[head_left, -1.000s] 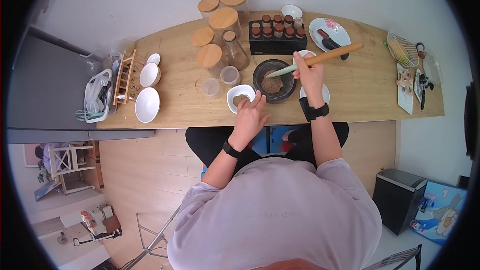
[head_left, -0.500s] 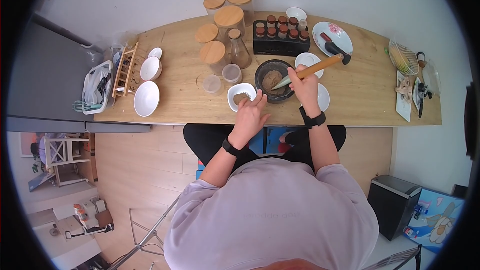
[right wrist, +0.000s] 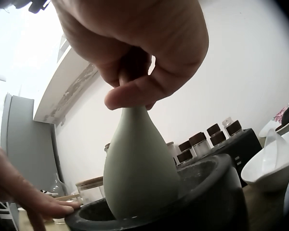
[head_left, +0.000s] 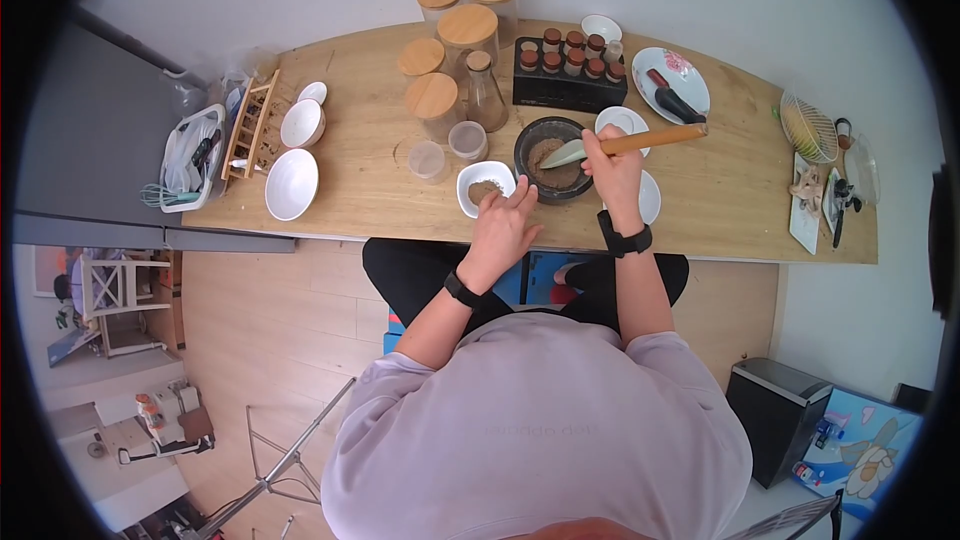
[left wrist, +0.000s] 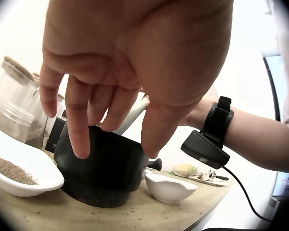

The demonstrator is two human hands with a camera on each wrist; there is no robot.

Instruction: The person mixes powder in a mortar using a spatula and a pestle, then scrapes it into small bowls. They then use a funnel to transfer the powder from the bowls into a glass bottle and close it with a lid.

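Observation:
My right hand (head_left: 617, 180) grips a spatula with a wooden handle (head_left: 660, 138) and a pale green head (right wrist: 139, 166). Its head dips into a black stone mortar (left wrist: 98, 168), where brown ground powder (head_left: 545, 148) lies. The handle leans out to the right. My left hand (head_left: 500, 238) hovers palm-down at the mortar's near left side, fingers loosely spread, fingertips close to the wall and holding nothing. Beneath those fingers, just left of the mortar, sits a square white bowl (head_left: 467, 188) with coarse brown grounds (left wrist: 12, 171).
Behind the mortar stands a black rack (head_left: 570, 92) of small capped jars. Wood-lidded glass canisters (head_left: 467, 30) and a corked bottle (head_left: 485, 100) are at back left. Small white dishes (head_left: 648, 202) flank the mortar's right; a floral plate (head_left: 690, 80) lies beyond. White bowls (head_left: 291, 185) sit far left.
The spatula has swung lower, its head moving about in the mortar's powder while my right hand shifted down and slightly left. My left hand stays nearly still; the head view has shifted a little.

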